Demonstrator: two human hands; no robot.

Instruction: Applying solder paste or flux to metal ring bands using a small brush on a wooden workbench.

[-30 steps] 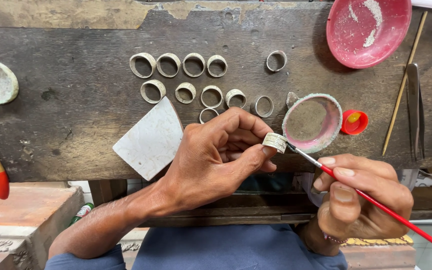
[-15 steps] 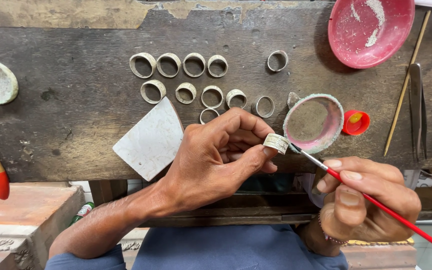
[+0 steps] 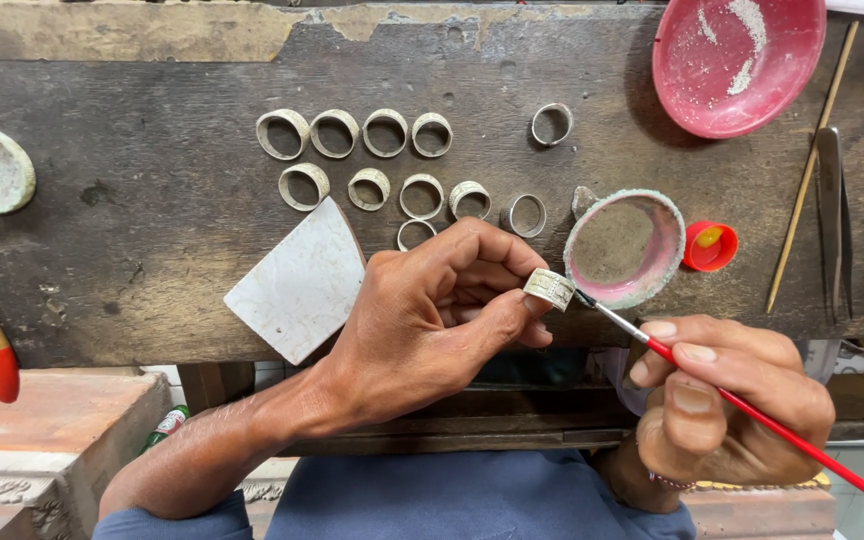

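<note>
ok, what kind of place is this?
Likely a jeweller's or ring-maker's workbench: rows of metal rings on a worn wooden bench, the left hand holding a ring, the right hand brushing it.

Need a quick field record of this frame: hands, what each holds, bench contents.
left hand: pinches a metal ring between thumb and fingers
right hand: holds a red-handled brush, tip touching the ring
loose rings: two rows on the wooden bench, unheld
small bowl: pink-rimmed, beside the ring
red cap: right of the small bowl
red dish: top right, white powder inside
tile piece: pale, flat, left of the hand
</note>
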